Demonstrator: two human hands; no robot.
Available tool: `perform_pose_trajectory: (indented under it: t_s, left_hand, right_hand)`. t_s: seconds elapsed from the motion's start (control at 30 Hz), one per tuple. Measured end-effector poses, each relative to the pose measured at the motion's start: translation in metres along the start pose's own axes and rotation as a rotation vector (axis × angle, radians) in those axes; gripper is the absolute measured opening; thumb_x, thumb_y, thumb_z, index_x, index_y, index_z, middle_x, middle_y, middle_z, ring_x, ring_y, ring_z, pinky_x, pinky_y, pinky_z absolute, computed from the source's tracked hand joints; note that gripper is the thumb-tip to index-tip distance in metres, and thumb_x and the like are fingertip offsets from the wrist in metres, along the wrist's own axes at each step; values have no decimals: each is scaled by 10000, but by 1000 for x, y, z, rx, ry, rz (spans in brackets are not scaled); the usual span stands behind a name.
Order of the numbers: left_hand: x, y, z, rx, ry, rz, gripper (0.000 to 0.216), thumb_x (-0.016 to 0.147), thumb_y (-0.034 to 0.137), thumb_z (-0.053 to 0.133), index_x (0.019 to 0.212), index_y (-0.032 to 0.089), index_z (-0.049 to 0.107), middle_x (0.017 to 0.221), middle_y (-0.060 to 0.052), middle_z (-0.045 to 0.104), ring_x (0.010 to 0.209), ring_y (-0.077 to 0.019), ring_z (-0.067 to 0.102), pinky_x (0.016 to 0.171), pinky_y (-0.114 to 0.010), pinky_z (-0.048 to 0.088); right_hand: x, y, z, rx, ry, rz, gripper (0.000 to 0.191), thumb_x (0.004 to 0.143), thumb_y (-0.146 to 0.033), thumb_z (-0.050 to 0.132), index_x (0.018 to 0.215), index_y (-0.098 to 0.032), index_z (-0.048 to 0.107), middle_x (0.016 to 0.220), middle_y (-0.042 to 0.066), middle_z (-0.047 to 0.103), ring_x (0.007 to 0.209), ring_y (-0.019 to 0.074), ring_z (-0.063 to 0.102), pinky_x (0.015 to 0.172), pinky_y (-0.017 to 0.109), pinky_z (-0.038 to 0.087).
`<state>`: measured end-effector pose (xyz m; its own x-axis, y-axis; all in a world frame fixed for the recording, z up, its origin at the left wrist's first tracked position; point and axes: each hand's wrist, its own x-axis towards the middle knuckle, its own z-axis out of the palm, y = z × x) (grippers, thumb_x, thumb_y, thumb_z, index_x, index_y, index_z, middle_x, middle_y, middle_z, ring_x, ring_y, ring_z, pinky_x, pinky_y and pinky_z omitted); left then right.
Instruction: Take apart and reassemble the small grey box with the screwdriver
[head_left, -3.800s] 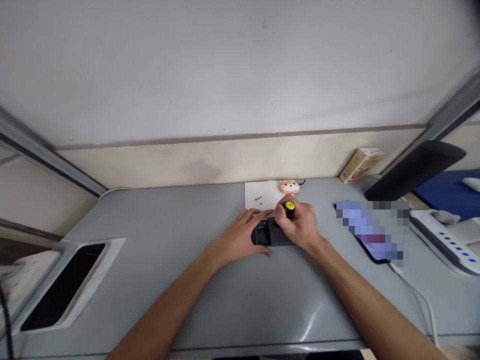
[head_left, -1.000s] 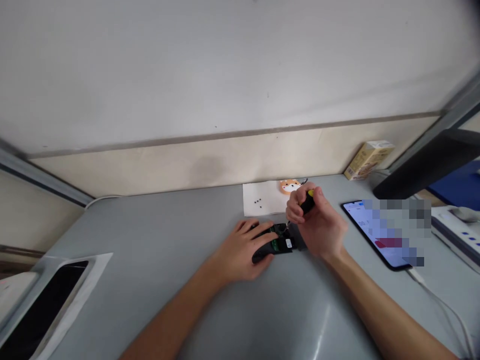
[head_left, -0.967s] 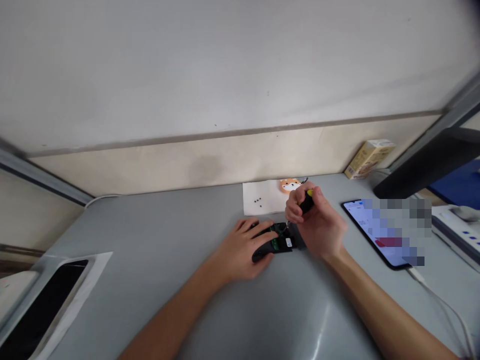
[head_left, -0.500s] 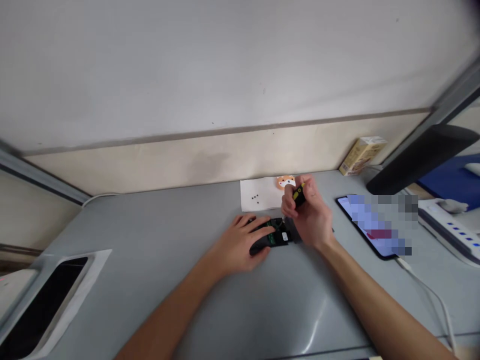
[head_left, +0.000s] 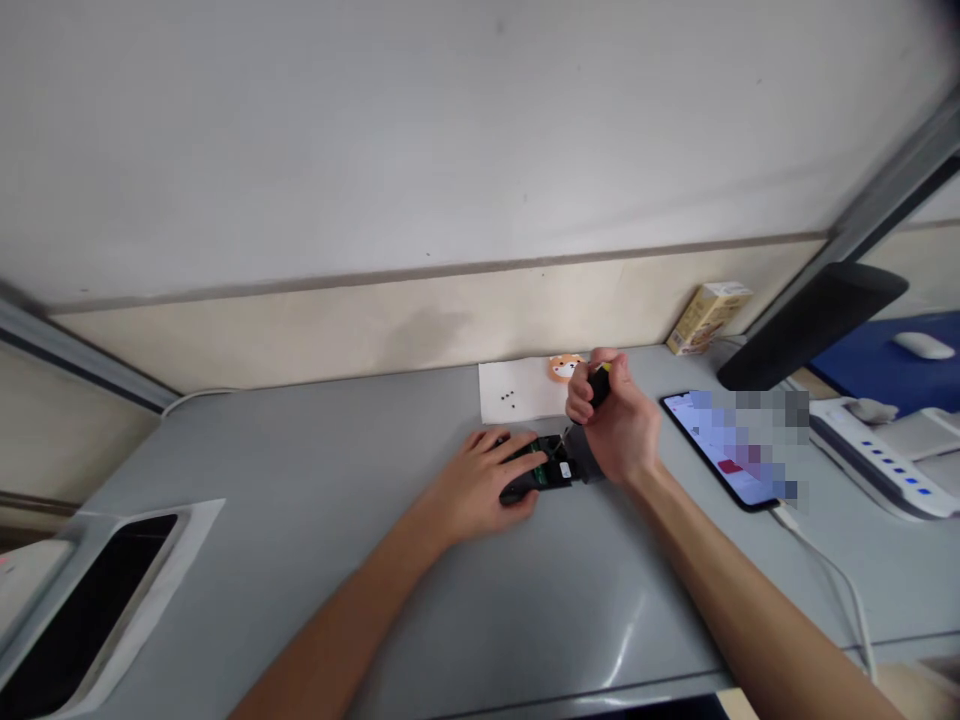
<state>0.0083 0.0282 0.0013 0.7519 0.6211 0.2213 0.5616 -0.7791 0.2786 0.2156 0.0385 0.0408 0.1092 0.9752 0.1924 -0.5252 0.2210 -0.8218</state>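
Grey counter (head_left: 300, 480): left hand (head_left: 484, 482) grasps the device (head_left: 553, 468), right hand (head_left: 621, 438) clenches the screwdriver (head_left: 600, 381). We judge the device light and fragile; hold its casing edges.

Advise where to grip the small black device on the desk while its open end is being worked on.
Probably the closed left end of the small black device, pinched across its long edges from the left, as the left hand does. It lies flat on the desk; its right end is open, green board exposed, with the screwdriver in the right hand angled into it.
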Motion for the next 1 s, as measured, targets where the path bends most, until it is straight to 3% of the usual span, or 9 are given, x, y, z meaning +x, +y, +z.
perform_pose_trajectory:
  t_s: [0.13, 0.3, 0.4, 0.6, 0.83, 1.0]
  left_hand:
    - [1, 1, 1, 4, 15, 1, 427, 901, 295, 644, 1327, 306, 643, 1452, -17, 588, 1275, -297, 496, 1093, -482, 428]
    - [0, 1, 1, -23, 11, -9, 411, 901, 287, 644, 1312, 297, 647, 1453, -13, 589, 1289, -289, 488, 1103, -476, 423]
    - [0, 0, 2, -54, 15, -24, 398, 901, 298, 658, 1298, 311, 658, 1462, -13, 581, 1301, -284, 480, 1113, -476, 419]
    - [2, -1, 3, -71, -1, -41, 424, 891, 293, 669, 1312, 333, 653, 1468, 2, 579, 1316, -288, 469, 1129, -489, 402]
    - [3, -1, 0, -88, -21, -51, 414, 893, 297, 672, 1306, 332, 651, 1482, 13, 570, 1318, -284, 460, 1138, -481, 385]
    - [4, -1, -2, -109, -26, -54, 417, 888, 283, 682, 1300, 343, 657, 1479, 17, 572, 1310, -274, 470, 1135, -470, 386]
  right_hand:
    - [-1, -2, 0, -19, -22, 4, 286, 963, -549, 555, 894, -282, 481, 728, -18, 398, 560, 144, 372, 526, 289, 387]
    - [5, -8, -6, -20, -84, 65, 308, 968, -543, 547, 875, -250, 555, 899, 37, 511, 733, 172, 520, 667, 333, 475]
    - [7, -9, -7, -36, -90, 131, 358, 965, -612, 509, 884, -263, 533, 820, 22, 478, 659, 173, 477, 645, 342, 474]
    - [-1, -6, 4, -48, -36, 35, 307, 977, -598, 505, 925, -300, 455, 713, -22, 400, 565, 159, 381, 567, 301, 414]
    - [6, -8, -10, -22, -123, 80, 267, 960, -537, 574, 927, -274, 553, 858, 31, 515, 723, 180, 503, 676, 333, 477]
    - [7, -10, -13, 25, -127, 128, 343, 990, -595, 458, 892, -276, 535, 731, 5, 387, 610, 175, 405, 596, 332, 442]
